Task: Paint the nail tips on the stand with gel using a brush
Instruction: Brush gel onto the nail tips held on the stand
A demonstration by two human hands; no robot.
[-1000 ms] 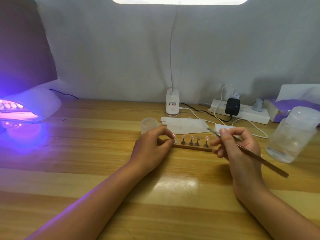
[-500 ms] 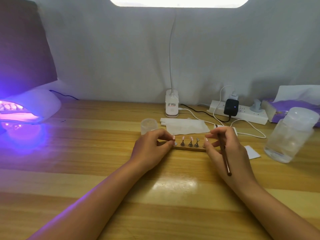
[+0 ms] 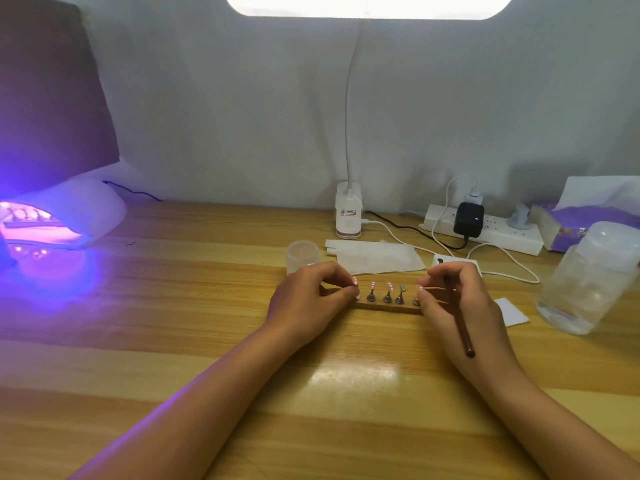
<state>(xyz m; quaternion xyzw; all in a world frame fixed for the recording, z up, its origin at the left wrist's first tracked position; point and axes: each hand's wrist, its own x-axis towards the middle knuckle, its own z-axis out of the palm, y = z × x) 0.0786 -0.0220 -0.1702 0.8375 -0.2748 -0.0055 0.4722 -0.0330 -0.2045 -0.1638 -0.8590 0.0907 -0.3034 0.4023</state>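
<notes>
1. While curled at the left end of the stand (image 3: 388,306), pinched there with thumb and forefinger – left hand (image 3: 308,303), fingertips touching the outermost holder, wrist resting on the tabletop (image 3: 207,341).
2. Gripped the brush (image 3: 459,320) in the right hand (image 3: 464,306), fingers curled round the shaft; handle end pointed back toward the wrist, bristle end poked out past the knuckles, away from the stand.
3. Touched the right end of the stand with the right forefinger and thumb as well – whether pinching the last holder or merely resting against it, cannot tell.
4. Stood in a row along the wooden stand between the two hands: nail tips (image 3: 372,285) on small metal holders, pinkish, upright. Lay flat on the tabletop, centred in front of the person.
5. Sat just behind the left hand: small translucent jar (image 3: 303,254), and beside it a white paper wipe (image 3: 377,259).
6. Glowed violet at the far left: curing lamp (image 3: 62,216), light spilling over the wood.
7. Rose from a white base (image 3: 348,216) at the back edge: desk lamp on a slim neck, lit panel overhead.
8. Ran along the back right: power strip (image 3: 485,232) with a black adapter plugged in, white cables looping forward.
9. Stood near the right edge: large clear plastic bottle (image 3: 585,278), tilted in the wide-angle view, with a purple tissue pack (image 3: 571,223) behind it and a small white card (image 3: 512,311) beside the right hand.
</notes>
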